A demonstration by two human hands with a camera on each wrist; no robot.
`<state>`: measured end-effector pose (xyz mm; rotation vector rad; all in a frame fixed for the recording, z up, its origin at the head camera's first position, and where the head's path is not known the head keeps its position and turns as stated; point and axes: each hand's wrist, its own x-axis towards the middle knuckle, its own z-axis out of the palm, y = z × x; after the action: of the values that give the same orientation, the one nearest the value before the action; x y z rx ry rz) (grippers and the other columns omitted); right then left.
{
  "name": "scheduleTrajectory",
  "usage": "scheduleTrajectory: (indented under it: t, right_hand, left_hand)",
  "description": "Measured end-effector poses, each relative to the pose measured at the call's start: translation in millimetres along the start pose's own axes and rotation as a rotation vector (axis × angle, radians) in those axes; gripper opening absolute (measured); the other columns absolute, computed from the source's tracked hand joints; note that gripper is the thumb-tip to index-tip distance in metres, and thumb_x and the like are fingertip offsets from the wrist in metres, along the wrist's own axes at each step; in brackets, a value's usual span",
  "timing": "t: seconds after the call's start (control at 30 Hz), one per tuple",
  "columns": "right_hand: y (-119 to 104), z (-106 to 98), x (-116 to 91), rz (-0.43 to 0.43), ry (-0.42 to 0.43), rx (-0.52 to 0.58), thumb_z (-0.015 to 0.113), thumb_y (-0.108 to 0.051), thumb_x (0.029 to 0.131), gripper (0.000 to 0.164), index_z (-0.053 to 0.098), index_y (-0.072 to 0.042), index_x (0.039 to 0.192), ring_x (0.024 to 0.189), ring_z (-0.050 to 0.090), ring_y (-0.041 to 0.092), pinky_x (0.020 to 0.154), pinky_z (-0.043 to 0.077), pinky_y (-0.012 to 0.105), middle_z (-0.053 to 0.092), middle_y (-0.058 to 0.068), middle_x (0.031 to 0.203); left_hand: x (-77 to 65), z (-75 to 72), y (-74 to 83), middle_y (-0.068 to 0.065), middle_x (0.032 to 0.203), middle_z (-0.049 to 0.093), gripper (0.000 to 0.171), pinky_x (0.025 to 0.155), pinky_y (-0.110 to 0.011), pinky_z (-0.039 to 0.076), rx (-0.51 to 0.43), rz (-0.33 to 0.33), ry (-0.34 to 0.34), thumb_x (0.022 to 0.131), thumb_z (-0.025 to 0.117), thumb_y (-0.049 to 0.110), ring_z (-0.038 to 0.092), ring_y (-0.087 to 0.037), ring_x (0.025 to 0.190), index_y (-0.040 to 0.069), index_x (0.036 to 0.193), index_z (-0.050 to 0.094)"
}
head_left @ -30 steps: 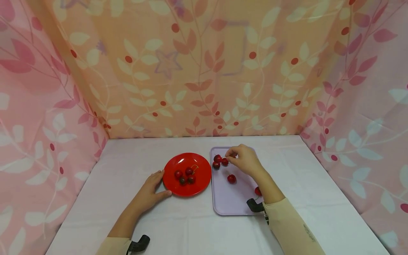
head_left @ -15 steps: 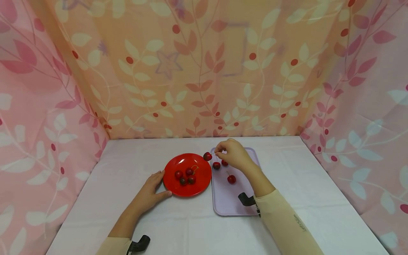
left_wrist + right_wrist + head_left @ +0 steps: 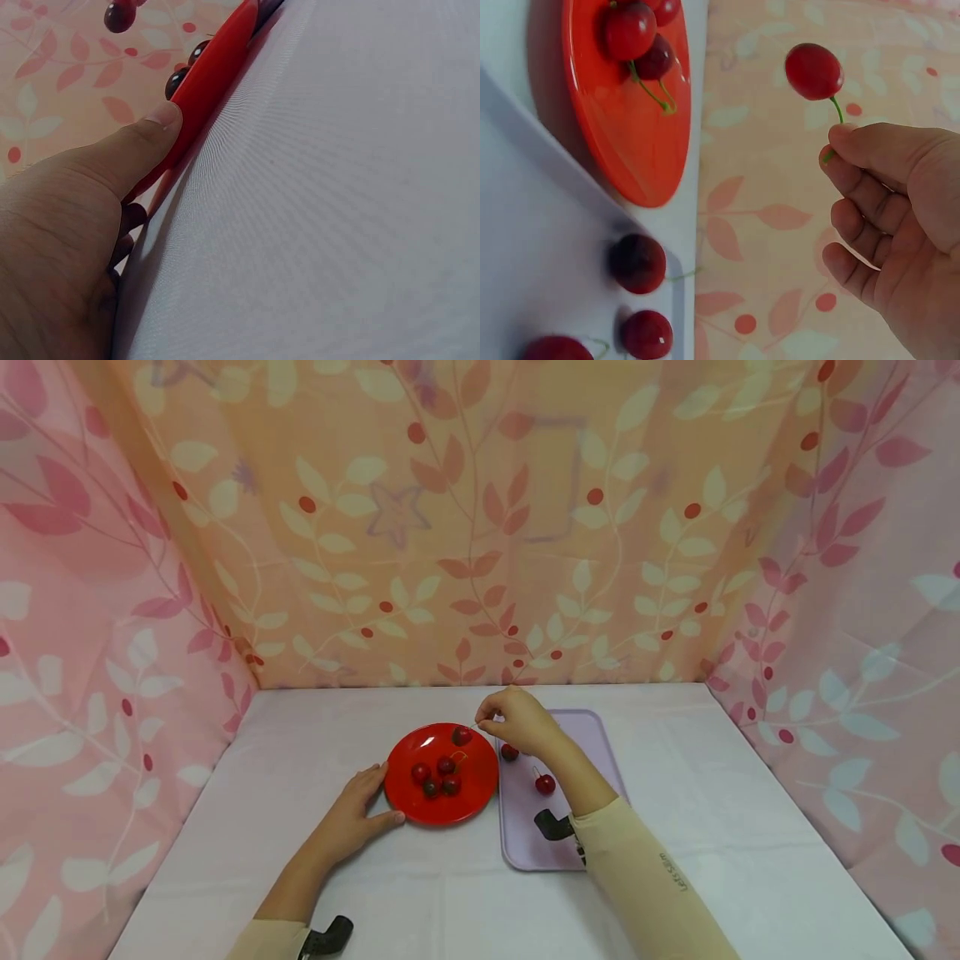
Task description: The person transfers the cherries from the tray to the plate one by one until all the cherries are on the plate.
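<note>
My right hand (image 3: 517, 723) pinches a cherry (image 3: 462, 736) by its thin green stem between thumb and forefinger. In the right wrist view the glossy red fruit (image 3: 814, 71) hangs free of the fingertips. It overlaps the far right part of the red plate (image 3: 416, 806) in the head view. Several cherries (image 3: 431, 779) lie grouped on that plate, one with a curved stem. My left hand (image 3: 354, 817) rests at the plate's left edge, fingers extended and thumb (image 3: 154, 139) along the rim.
Right beside the plate stands a shallow lilac tray (image 3: 525, 847). On it are a dark cherry (image 3: 637, 262) near its edge and a red cherry (image 3: 545, 784) farther in; my right forearm covers part of the tray. A patterned curtain (image 3: 450, 568) encloses the white-covered table (image 3: 420, 893).
My right hand has lifted a cherry by its stem from the tray's far left corner and carried it left over the plate. The left hand has stayed at the plate's edge.
</note>
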<state>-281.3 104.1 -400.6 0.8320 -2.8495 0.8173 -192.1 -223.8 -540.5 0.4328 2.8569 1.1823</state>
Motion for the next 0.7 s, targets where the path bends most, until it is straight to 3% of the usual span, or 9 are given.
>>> scheduleTrajectory:
  t: [0.2,0.7]
  right_hand:
    - [-7.9,13.2,8.9,-0.018,-0.043,0.003,0.075,-0.017,0.093,0.004,0.079,-0.016,0.093,0.095,0.055,0.018,0.087,0.050,0.037,0.073,-0.007,0.085]
    - [-5.2,49.5,32.2,-0.013,-0.103,0.025,0.076,-0.016,0.093,0.004,0.077,-0.020,0.092,0.093,0.060,0.014,0.090,0.053,0.033,0.072,-0.008,0.086]
  left_hand:
    - [-0.7,1.0,-1.2,-0.013,0.165,0.034,0.100,0.121,-0.066,0.023,-0.003,0.023,0.004,0.084,0.077,0.059,0.022,-0.041,0.154,0.015,0.162,0.033]
    - [-0.4,-0.6,2.2,-0.012,0.165,0.034,0.099,0.122,-0.065,0.022,-0.002,0.009,0.004,0.084,0.078,0.058,0.022,-0.041,0.155,0.015,0.161,0.033]
